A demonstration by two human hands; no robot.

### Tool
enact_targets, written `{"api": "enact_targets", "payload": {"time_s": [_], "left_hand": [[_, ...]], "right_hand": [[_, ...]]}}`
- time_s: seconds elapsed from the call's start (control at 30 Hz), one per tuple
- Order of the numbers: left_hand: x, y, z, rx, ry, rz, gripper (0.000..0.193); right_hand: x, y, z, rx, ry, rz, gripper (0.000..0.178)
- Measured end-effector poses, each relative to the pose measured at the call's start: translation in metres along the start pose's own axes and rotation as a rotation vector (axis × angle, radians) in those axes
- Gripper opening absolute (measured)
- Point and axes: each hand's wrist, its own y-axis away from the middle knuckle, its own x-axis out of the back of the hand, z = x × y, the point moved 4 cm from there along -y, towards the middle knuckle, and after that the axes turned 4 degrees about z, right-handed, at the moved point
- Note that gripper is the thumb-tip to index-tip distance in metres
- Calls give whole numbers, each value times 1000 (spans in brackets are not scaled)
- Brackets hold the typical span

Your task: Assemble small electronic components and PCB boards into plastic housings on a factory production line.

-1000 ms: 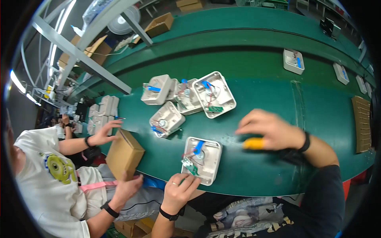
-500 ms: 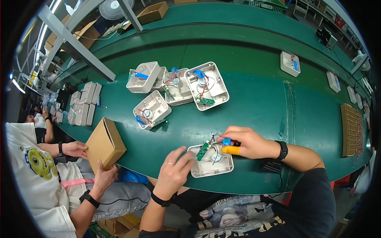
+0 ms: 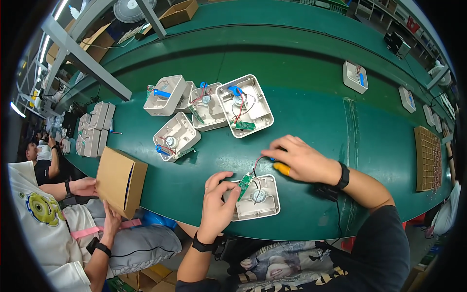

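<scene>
While a cardboard box (image 3: 116, 180) is held by a co-worker, at nine o'clock from the housing being handled, stacked white housings (image 3: 97, 127) are seen at ten. At eleven, open housings (image 3: 211, 113) are clustered on the green counter (image 3: 306, 219), uncovered, with blue cells and boards wired. The left hand (image 3: 217, 202) is half open, curled against a circuit board (image 3: 244, 185); whether the board is pinched cannot be told. Beneath it, the white plastic housing (image 3: 265, 209) is placed, its round component (image 3: 259, 195) set inside. By the right hand (image 3: 306, 163), its fingers closed, a mostly hidden blue cell (image 3: 272, 158) is gripped beyond the rim. Wiring appears done; board and cell are not yet seated.
</scene>
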Motion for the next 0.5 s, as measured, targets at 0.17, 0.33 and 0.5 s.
{"api": "enact_targets", "payload": {"time_s": [0.17, 0.33, 0.5], "left_hand": [[-3, 1, -4, -8, 25, 3, 11], [-7, 2, -5, -40, 37, -12, 16], [3, 23, 7, 12, -18, 139, 47]], "right_hand": [[4, -11, -27, 308, -145, 48, 37], [-9, -16, -32, 319, -182, -64, 27], [-15, -14, -28, 280, -224, -92, 22]]}}
